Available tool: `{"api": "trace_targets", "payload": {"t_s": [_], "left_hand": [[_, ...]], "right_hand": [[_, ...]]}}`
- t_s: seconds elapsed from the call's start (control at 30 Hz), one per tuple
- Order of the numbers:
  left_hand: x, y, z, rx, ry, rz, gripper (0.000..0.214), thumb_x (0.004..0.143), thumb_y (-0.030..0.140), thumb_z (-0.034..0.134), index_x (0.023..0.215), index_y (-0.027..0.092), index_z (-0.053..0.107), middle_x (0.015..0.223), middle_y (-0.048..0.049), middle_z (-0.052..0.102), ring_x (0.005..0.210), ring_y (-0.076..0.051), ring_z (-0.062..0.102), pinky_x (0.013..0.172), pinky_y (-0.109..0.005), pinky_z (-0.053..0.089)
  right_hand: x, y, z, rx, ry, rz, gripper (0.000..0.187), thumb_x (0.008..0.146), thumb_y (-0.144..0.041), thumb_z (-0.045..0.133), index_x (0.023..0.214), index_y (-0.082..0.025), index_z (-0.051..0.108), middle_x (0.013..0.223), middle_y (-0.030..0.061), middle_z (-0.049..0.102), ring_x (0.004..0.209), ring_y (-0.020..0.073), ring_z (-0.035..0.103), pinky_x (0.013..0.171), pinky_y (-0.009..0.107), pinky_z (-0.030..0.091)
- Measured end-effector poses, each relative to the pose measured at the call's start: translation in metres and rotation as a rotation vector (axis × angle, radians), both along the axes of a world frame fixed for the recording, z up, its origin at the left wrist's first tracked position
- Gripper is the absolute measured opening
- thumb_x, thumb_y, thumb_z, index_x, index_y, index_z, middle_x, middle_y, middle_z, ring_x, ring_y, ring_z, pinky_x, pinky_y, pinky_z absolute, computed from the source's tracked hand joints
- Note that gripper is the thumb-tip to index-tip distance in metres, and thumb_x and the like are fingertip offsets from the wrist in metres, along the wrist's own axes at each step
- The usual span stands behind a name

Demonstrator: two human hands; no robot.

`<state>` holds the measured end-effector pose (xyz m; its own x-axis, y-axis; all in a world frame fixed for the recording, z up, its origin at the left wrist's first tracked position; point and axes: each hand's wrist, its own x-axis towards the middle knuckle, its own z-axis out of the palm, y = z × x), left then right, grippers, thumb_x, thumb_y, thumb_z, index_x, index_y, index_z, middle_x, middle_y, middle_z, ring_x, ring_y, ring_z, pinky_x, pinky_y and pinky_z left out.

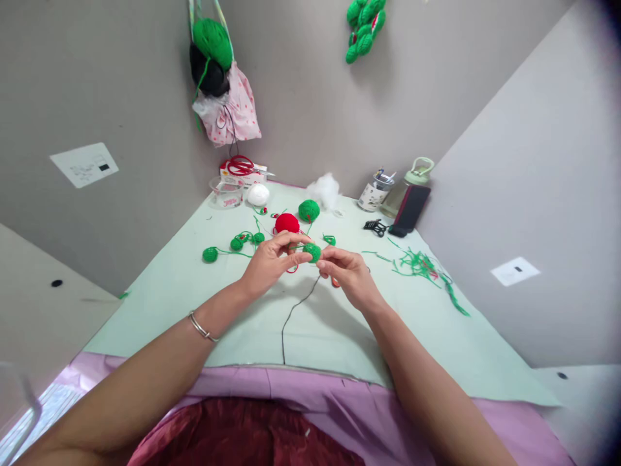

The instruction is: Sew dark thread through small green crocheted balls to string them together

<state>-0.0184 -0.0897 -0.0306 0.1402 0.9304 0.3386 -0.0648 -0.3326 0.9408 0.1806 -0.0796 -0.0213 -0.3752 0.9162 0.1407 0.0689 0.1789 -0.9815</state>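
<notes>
Above the middle of the table, my left hand (274,259) pinches a small green crocheted piece (312,252) between thumb and fingers. My right hand (350,277) is closed at that piece's right edge, its thumb and fingertips pressed together; what they grip is too small to make out. A dark thread (294,308) runs from just below the right fingertips down to the table's front edge. Something orange (335,282) shows under the right hand, mostly hidden. Behind my left hand lie a red yarn ball (287,223) and a green ball (309,210).
Small green crocheted balls (210,254) with tails lie left. Green yarn scraps (420,265) are at right. Behind stand a plastic tub (226,194), white ball (258,195), red-handled scissors (241,166), stuffing (325,190), pen cup (374,196), bottle (392,202), phone (412,208) and claw clip (375,226).
</notes>
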Motion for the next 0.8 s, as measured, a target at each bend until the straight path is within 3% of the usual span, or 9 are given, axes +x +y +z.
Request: {"api": "trace_targets", "payload": {"t_s": [0.3, 0.57, 0.8], "left_hand": [[-0.001, 0.002, 0.002, -0.061, -0.152, -0.036, 0.031, 0.074, 0.038, 0.084, 0.098, 0.021, 0.075, 0.086, -0.0015, 0.066, 0.077, -0.014, 0.054, 0.070, -0.027, 0.042], [0.009, -0.003, -0.002, -0.025, -0.158, -0.139, 0.028, 0.086, 0.041, 0.074, 0.102, 0.020, 0.066, 0.085, 0.0003, 0.060, 0.074, -0.012, 0.050, 0.069, -0.026, 0.041], [0.013, -0.009, 0.002, 0.018, -0.197, -0.156, 0.024, 0.086, 0.038, 0.074, 0.096, 0.020, 0.061, 0.077, 0.0027, 0.053, 0.074, -0.013, 0.050, 0.072, -0.027, 0.043]], "right_hand": [[0.009, 0.004, -0.005, 0.066, 0.023, 0.060, 0.018, 0.083, -0.037, 0.077, 0.094, -0.023, 0.079, 0.080, 0.0005, 0.057, 0.064, 0.0100, 0.049, 0.053, 0.025, 0.040], [-0.005, 0.001, -0.013, -0.013, 0.146, 0.040, 0.020, 0.081, -0.038, 0.078, 0.084, -0.020, 0.071, 0.068, -0.0015, 0.059, 0.062, 0.0108, 0.049, 0.062, 0.026, 0.042], [-0.009, 0.000, -0.014, -0.021, 0.196, 0.019, 0.019, 0.081, -0.038, 0.078, 0.084, -0.021, 0.072, 0.067, -0.0018, 0.057, 0.063, 0.0114, 0.048, 0.063, 0.026, 0.042]]}}
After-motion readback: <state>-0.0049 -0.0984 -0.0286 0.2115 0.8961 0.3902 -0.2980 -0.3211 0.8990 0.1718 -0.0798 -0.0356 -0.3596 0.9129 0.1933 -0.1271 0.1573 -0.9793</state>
